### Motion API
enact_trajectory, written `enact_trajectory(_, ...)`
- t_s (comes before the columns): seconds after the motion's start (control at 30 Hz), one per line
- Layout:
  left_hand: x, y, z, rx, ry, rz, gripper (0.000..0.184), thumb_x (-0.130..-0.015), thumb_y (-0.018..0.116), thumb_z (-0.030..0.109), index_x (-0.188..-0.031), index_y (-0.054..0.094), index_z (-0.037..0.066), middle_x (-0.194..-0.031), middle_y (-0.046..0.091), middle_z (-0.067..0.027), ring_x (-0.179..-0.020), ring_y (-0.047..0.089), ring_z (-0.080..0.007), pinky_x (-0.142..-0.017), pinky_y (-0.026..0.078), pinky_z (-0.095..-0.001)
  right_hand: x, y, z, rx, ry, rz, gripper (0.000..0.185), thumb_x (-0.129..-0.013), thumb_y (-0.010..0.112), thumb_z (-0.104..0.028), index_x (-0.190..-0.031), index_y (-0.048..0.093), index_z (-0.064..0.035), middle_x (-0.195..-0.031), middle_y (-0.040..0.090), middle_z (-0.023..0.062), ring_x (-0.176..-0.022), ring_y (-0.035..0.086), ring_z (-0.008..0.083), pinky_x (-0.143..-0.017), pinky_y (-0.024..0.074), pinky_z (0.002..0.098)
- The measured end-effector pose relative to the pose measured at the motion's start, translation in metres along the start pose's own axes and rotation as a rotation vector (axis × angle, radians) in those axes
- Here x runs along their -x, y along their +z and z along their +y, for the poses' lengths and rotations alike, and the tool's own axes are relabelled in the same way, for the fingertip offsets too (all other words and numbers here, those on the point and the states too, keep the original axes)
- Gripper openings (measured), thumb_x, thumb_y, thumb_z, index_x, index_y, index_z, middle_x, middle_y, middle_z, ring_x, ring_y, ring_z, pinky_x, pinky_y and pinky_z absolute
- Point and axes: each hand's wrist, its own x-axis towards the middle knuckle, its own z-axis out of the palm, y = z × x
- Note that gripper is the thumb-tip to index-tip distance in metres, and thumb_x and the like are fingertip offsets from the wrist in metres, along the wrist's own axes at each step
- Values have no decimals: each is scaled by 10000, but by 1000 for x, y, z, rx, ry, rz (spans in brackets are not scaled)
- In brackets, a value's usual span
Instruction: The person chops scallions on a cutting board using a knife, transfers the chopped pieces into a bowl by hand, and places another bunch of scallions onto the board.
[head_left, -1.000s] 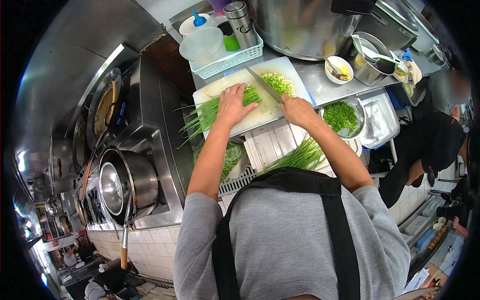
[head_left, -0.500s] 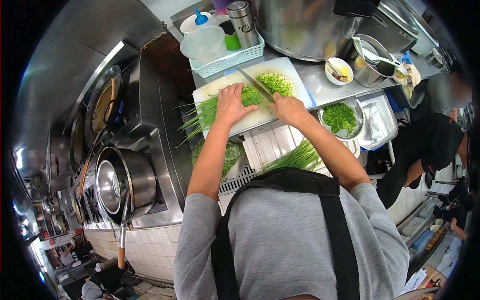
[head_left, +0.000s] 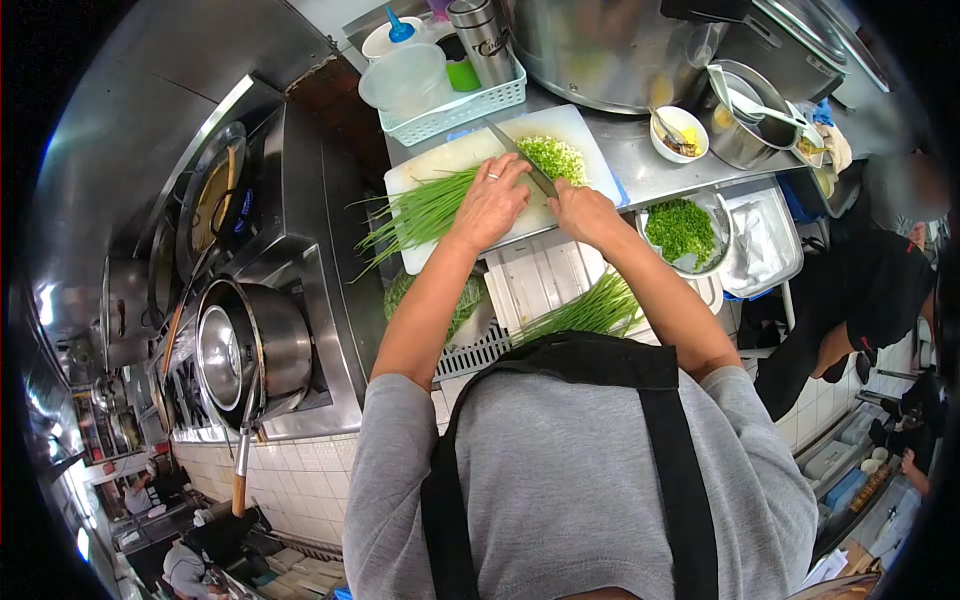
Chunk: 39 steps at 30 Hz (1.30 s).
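On a white cutting board lies a bunch of long scallions, tips toward the left. My left hand is closed over their right end, fingers bent and close to the blade. My right hand grips the handle of a kitchen knife, whose blade slants away to the upper left. Just beyond the blade is a pile of chopped scallions, green and white. Below and right of the board, a round metal container holds more chopped greens. The handle is mostly hidden in my fist.
A pale blue basket with containers and a steel tumbler stands behind the board. Right of it are a large pot and a white bowl. More scallions lie below. A lit stove with a wok is left; a person is right.
My left hand has slid right along the scallions to the knife, its spread fingers drawing together. The knife stays in my right hand beside the chopped pile.
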Motion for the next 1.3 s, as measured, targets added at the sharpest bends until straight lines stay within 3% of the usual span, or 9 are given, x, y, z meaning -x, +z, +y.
enact_trajectory(0.1,-4,-3,0,67,-89,84,112,-719,684,96,-819,654,55,-1188,538,-95,-1219,425,-312,-1026,359,-432,-3,2,3,5,-22,-2,298,-921,482,-259,-990,532,26,-861,654,273,-841,646,424,-761,504,503)
enact_trajectory(0.2,-1,-17,-16,23,-361,91,102,-731,695,106,-800,653,45,-1180,543,-106,-1204,438,-314,-1005,385,-417,-4,0,3,12,-34,-17,297,-924,471,-249,-997,530,32,-871,654,274,-847,646,420,-762,505,500)
enact_trajectory(0.3,7,-25,-30,86,-528,-56,263,-727,733,173,-934,654,32,-1219,528,-129,-1204,440,-327,-1004,395,-422,-6,0,2,12,-45,-20,296,-926,464,-247,-1002,526,31,-873,656,270,-847,648,417,-759,507,495)
enact_trajectory(0.4,12,-20,-34,152,-470,-52,596,-711,766,310,-1195,561,26,-1299,490,-156,-1241,416,-338,-1045,357,-430,-6,1,0,40,-29,-29,294,-928,461,-249,-1007,521,28,-872,659,260,-848,650,410,-756,508,491)
enact_trajectory(0.53,9,-18,-28,-64,-422,-245,898,-721,733,461,-1396,352,7,-1397,418,-194,-1321,361,-340,-1083,306,-446,-6,3,-2,78,-27,-5,286,-927,469,-245,-1011,517,24,-865,662,251,-848,653,400,-755,511,486)
enact_trajectory(0.83,21,24,-53,80,-321,10,575,-757,721,385,-1200,577,47,-1161,555,-110,-1094,502,-293,-935,406,-440,2,9,-21,108,101,63,283,-921,488,-254,-1011,526,12,-870,663,244,-847,653,397,-755,512,485)
enact_trajectory(1.13,19,16,-41,35,-341,15,679,-723,744,411,-1234,522,23,-1202,549,-126,-1123,497,-286,-969,371,-453,0,25,-51,108,145,103,302,-913,495,-265,-1010,534,19,-842,659,263,-828,654,416,-749,513,502)
enact_trajectory(1.3,20,10,-28,-8,-336,127,609,-788,672,410,-1222,522,10,-1228,546,-143,-1146,492,-289,-1003,338,-442,-4,18,-48,113,125,75,300,-913,487,-265,-1002,536,17,-845,657,274,-818,654,422,-742,515,507)
